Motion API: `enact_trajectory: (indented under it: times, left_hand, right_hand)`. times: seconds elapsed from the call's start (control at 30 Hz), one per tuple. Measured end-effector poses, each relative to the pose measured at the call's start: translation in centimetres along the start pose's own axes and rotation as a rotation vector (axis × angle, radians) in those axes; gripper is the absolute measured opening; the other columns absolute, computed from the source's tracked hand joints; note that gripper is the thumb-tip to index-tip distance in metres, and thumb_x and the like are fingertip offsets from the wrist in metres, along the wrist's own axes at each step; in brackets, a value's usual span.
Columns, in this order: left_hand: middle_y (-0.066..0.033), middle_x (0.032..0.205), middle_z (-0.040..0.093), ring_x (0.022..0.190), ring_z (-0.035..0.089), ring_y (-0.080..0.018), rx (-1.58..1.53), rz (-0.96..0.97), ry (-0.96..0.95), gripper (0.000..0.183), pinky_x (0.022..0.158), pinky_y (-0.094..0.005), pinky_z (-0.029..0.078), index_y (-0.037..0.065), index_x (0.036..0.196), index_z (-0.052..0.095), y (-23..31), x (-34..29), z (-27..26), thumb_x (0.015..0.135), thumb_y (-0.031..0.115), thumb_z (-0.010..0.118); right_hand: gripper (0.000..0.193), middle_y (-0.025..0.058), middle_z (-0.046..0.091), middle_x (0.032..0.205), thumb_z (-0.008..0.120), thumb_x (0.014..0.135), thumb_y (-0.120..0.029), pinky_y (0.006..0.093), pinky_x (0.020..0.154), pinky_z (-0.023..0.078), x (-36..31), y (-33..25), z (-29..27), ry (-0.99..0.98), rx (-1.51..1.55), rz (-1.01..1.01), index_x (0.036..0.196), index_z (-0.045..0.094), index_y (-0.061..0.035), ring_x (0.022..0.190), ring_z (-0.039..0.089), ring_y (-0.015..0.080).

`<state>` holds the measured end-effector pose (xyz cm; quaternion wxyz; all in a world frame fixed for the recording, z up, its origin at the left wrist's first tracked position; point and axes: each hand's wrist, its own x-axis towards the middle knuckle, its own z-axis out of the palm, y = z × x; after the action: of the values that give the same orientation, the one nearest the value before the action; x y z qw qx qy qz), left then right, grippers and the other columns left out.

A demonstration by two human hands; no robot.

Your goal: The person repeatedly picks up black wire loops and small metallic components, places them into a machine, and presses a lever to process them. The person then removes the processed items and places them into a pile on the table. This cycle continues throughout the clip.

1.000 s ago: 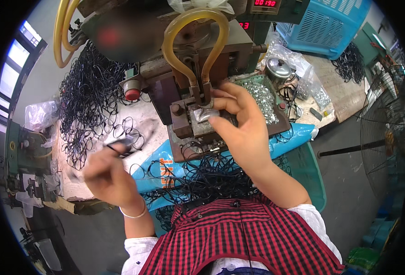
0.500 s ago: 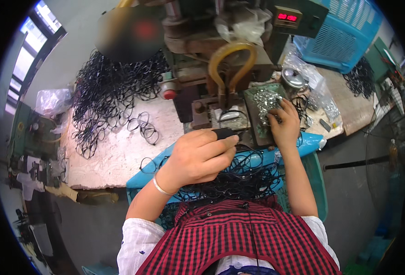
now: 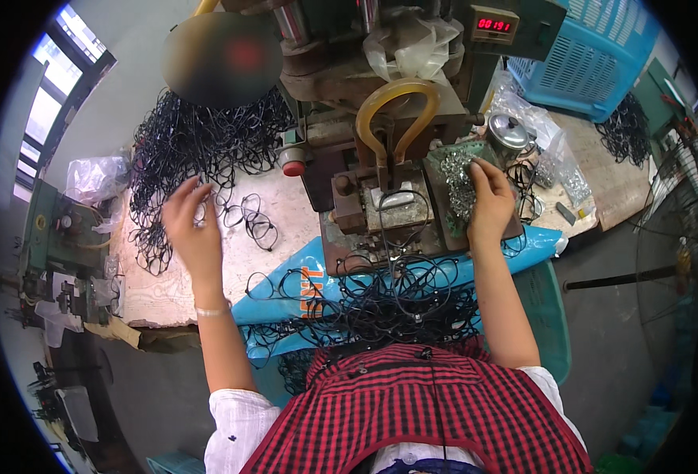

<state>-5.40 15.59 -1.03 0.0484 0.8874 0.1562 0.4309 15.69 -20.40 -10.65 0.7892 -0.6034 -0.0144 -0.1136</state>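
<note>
My left hand (image 3: 193, 233) is raised over the bench at the left, beside the heap of black cord loops (image 3: 199, 130). Its fingers are apart and slightly blurred, and I see nothing held in them. My right hand (image 3: 493, 201) is at the tray of small silver metal pieces (image 3: 458, 186), thumb and forefinger pinched together; what is between them is too small to make out. Between my hands stands a press machine (image 3: 396, 178) with a bent amber tube (image 3: 399, 87). A black cord (image 3: 382, 229) lies across its metal block and hangs down in front.
Tangled black loops (image 3: 396, 304) lie over a blue plastic sheet (image 3: 286, 292) at my lap, above a green tub (image 3: 550, 316). A red button (image 3: 293, 168) sticks out at the machine's left. Further right are a round metal tin (image 3: 508, 133) and a blue crate (image 3: 586, 63).
My left hand has swung from in front of the press to the left bench; the black thing at its fingertips is gone from them. My right hand stays at the tray, its fingers now pinched.
</note>
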Motion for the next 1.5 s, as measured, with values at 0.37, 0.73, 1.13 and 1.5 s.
enact_trajectory:
  times: [0.37, 0.73, 1.13, 1.5]
  left_hand:
    - [-0.0115, 0.113, 0.070, 0.099, 0.064, -0.0329, 0.116, 0.047, -0.220, 0.014, 0.090, -0.0405, 0.051, 0.005, 0.098, 0.073, -6.4, -6.1, 7.9, 0.084, 0.008, 0.073]
    - [-0.0107, 0.104, 0.064, 0.093, 0.066, -0.0181, -1.279, -0.514, 0.051, 0.010, 0.083, -0.0324, 0.059, 0.000, 0.112, 0.055, 7.9, -3.7, 3.5, 0.102, -0.002, 0.055]
    - [-0.0192, 0.094, 0.067, 0.089, 0.069, -0.0263, -1.396, 0.000, 0.127, 0.017, 0.074, -0.0372, 0.056, -0.002, 0.104, 0.057, 14.5, 2.8, 0.0, 0.089, -0.004, 0.066]
    - [-0.0042, 0.107, 0.076, 0.070, 0.061, -0.0178, -0.695, 0.819, -0.159, 0.017, 0.064, -0.0309, 0.056, 0.009, 0.085, 0.068, 16.2, -0.8, 2.3, 0.072, 0.007, 0.078]
  right_hand:
    - [0.016, 0.0050, 0.075, 0.098, 0.074, 0.085, -0.002, 0.0288, 0.087, 0.052, -3.0, -8.9, -0.7, -0.430, -0.405, -0.115, 0.101, 0.077, -0.0015, 0.094, 0.068, 0.0148]
    - [0.055, 0.0047, 0.071, 0.089, 0.074, 0.081, 0.001, 0.0255, 0.087, 0.050, -4.7, -8.8, 6.2, -0.495, -0.064, 0.063, 0.132, 0.055, 0.0059, 0.091, 0.064, 0.0105]
    - [0.047, 0.0184, 0.069, 0.124, 0.070, 0.087, -0.003, 0.0341, 0.099, 0.050, -8.2, -10.3, 5.8, -0.503, -0.060, -0.140, 0.131, 0.059, 0.0027, 0.119, 0.065, 0.0223]
    - [0.016, 0.0177, 0.065, 0.124, 0.079, 0.078, -0.018, 0.0494, 0.096, 0.048, -0.4, -1.4, -4.3, -0.268, -1.070, -0.656, 0.092, 0.075, -0.0109, 0.130, 0.054, 0.0373]
